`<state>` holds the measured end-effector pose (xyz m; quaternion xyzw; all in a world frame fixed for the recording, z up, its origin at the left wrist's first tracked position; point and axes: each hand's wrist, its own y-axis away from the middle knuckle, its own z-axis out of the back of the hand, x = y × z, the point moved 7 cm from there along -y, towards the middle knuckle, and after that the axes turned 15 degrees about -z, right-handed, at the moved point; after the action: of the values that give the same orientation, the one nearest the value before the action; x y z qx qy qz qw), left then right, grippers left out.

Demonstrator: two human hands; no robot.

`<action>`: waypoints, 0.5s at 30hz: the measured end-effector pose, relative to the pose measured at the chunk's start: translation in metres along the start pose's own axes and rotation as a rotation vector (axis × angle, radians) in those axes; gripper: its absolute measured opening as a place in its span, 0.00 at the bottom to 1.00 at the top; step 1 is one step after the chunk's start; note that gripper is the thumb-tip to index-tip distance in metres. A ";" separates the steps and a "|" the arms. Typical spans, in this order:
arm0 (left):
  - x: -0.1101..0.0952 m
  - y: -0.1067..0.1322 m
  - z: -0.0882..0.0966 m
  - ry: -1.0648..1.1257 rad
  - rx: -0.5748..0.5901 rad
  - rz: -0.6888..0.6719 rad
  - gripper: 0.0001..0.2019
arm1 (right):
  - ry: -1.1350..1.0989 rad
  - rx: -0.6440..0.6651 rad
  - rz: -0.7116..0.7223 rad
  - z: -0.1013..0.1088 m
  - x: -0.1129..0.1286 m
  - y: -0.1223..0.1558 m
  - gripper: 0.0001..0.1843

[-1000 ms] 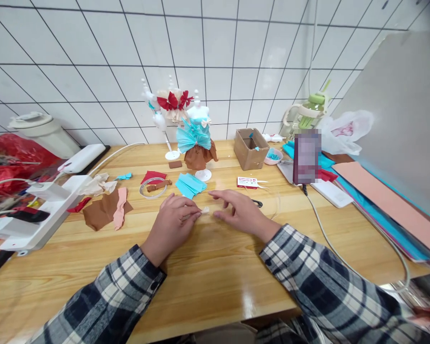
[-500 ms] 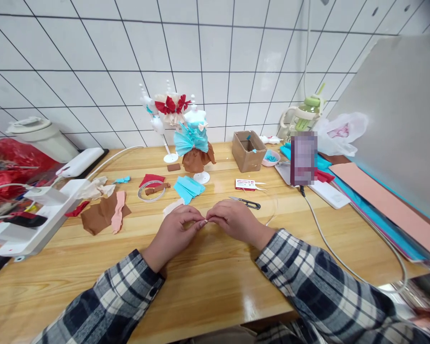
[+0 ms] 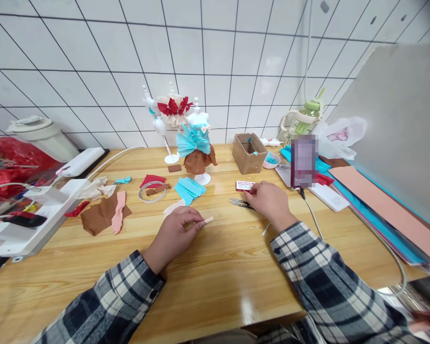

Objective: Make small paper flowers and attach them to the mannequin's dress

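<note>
My left hand [image 3: 177, 231] is closed in a pinch on a small cream strip [image 3: 208, 220], whose free end sticks out past the fingertips. A pale piece of paper or cloth [image 3: 174, 207] lies just behind that hand, partly covered by it. My right hand [image 3: 270, 203] has its fingers drawn together at the front edge of a small red-and-white box [image 3: 244, 185]; what they hold, if anything, is hidden. Thread snips [image 3: 237, 203] lie with blades pointing left, the handle partly covered by my right hand. Folded light-blue crepe paper [image 3: 189, 190] rests beyond my left hand.
Small dress forms in blue and brown crepe [image 3: 194, 143] stand near the tiled wall. A cardboard box [image 3: 250, 155], a pink bowl [image 3: 271, 161] and a phone [image 3: 303, 162] are to the right. Left lie a ring-shaped coil [image 3: 142, 195], brown scraps [image 3: 100, 215] and a power strip [image 3: 46, 224].
My right hand has left my left hand and moved right and away from me to the red-and-white box. The cream strip now shows in my left fingers, which have stayed in place.
</note>
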<state>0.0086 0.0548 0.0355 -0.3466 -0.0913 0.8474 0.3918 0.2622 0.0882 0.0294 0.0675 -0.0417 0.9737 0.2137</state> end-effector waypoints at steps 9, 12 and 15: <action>0.000 0.001 -0.001 0.015 0.001 -0.002 0.08 | 0.091 -0.023 0.063 -0.010 0.016 0.004 0.16; -0.001 0.002 -0.001 0.019 0.003 0.007 0.08 | 0.066 -0.070 0.170 -0.008 0.023 0.006 0.16; -0.002 0.002 -0.002 0.025 0.004 0.005 0.08 | 0.027 -0.048 0.173 -0.008 0.020 0.004 0.15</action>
<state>0.0097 0.0518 0.0346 -0.3565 -0.0838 0.8441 0.3916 0.2412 0.0937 0.0243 0.0452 -0.0677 0.9880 0.1311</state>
